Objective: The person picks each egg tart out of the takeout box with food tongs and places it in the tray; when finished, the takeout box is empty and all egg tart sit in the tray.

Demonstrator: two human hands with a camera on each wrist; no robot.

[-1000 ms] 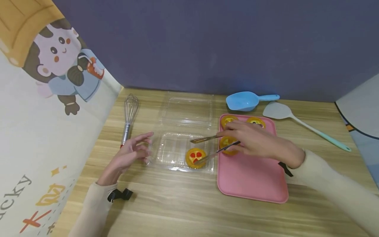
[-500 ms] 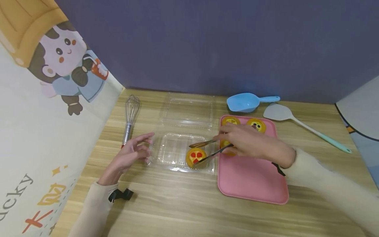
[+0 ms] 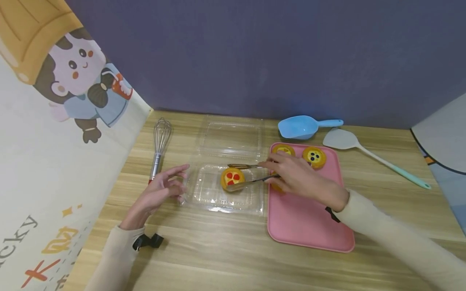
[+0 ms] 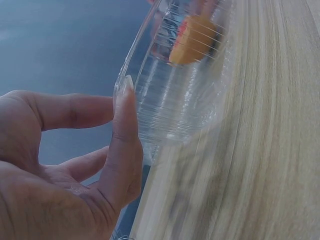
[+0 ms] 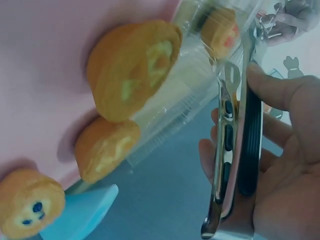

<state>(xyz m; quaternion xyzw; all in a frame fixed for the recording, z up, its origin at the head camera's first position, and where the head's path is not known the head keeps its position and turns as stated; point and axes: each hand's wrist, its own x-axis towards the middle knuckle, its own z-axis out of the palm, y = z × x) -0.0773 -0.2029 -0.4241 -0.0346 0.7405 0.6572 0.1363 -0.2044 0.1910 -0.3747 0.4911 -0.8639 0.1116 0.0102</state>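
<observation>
In the head view a clear hinged plastic container lies with its lid folded back. My left hand pinches the container's left rim between thumb and finger, as the left wrist view shows at the clear wall. With my right hand I hold metal tongs with dark grip inlays. Their tips reach into the container around an egg tart with red topping. One tip overlaps the tart's near edge, the other lies behind it; whether they squeeze it, I cannot tell.
A pink tray carries several tarts, including one with dark berries; my right hand partly covers another. Behind are a blue scoop and a spatula. A whisk lies at the left, near the wall.
The red-topped tart has shifted left and back inside the container, away from its front right corner. My right hand and the tongs have moved left with it. My left hand stays put.
</observation>
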